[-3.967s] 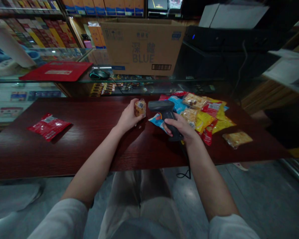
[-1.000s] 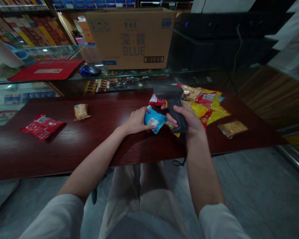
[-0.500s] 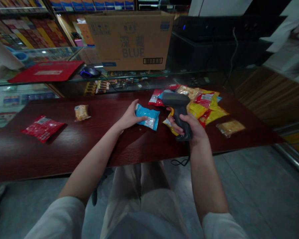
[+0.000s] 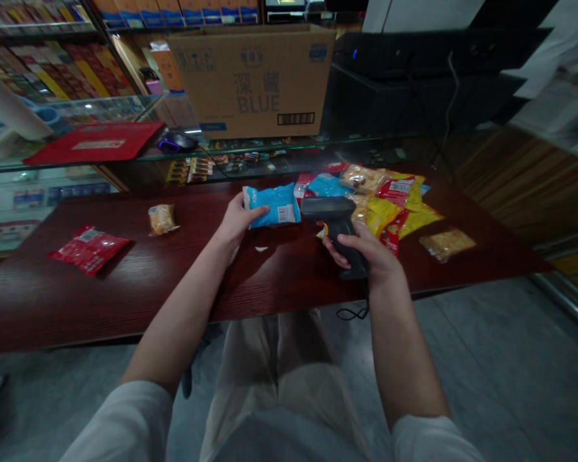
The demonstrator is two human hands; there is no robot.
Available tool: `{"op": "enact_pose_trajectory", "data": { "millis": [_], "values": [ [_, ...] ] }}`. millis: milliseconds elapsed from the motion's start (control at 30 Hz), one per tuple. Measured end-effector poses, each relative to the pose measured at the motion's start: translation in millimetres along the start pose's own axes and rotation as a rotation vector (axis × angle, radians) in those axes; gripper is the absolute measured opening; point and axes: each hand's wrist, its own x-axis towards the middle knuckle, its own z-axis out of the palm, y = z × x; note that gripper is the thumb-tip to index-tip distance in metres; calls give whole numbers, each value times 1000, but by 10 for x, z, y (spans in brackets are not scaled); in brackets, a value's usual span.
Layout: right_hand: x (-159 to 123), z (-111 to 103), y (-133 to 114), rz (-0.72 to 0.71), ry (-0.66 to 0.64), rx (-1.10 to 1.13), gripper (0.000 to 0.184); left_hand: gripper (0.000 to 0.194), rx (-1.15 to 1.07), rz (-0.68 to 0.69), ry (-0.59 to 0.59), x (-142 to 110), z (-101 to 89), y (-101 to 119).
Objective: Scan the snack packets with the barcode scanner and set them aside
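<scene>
My left hand is closed on the left end of a blue snack packet, thumb across its front, with a white barcode label facing me. My right hand grips a dark barcode scanner by its handle; the scanner's head points left toward the packet, close to its right edge. A cord hangs from the handle over the table's front edge. Behind the scanner lies a heap of snack packets in yellow, red, blue and clear wrappers, partly hidden by it.
On the table, a red packet and a small clear-wrapped snack lie at the left, another clear-wrapped snack at the right. Behind stand a cardboard box, a computer mouse and a red mat on a glass counter.
The clear-wrapped snack once in my left hand now lies at the left. My left hand has taken the blue packet from the heap, shifted it left and raised its barcode toward the scanner.
</scene>
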Motion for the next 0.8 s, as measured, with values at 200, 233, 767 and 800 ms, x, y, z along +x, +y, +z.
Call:
{"op": "enact_pose_trajectory", "data": {
  "millis": [200, 233, 767, 800],
  "values": [
    [40, -3, 24, 8, 2, -72, 43, 58, 21, -1, -4, -41, -66, 165],
    [48, 0, 24, 9, -7, -96, 42, 57, 13, -11, -16, -49, -78, 185],
    [66, 88, -8, 77, -78, -257, 37, 36, 51, -70, -49, -15, -127, 136],
    [63, 94, -13, 75, -80, -256, 37, 38, 38, -82, -51, -24, -127, 143]
  ]
}}
